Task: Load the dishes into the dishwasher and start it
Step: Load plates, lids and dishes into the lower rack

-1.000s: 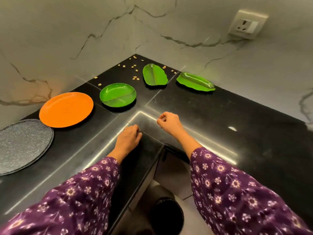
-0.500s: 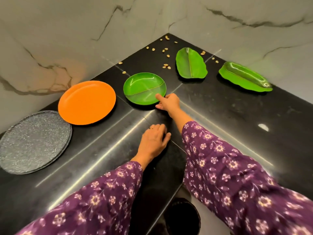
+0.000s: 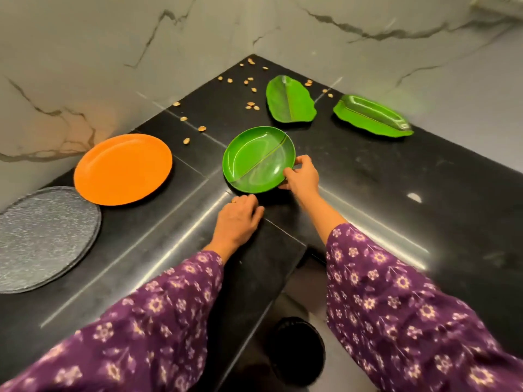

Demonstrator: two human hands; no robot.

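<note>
A round green divided plate is tilted up off the black counter, and my right hand grips its right rim. My left hand rests flat on the counter just below the plate, holding nothing. An orange plate lies to the left, with a speckled grey plate beyond it at the far left. Behind sit a green leaf-shaped plate and a green leaf-shaped dish. No dishwasher is in view.
Several loose nut shells are scattered over the counter's back corner. Marble walls close the corner on both sides. A dark round bin stands on the floor below the counter's inner edge.
My right hand went from the counter to the green divided plate, took hold of its rim and tipped it up. The view shifted closer to the corner. My left hand stayed down.
</note>
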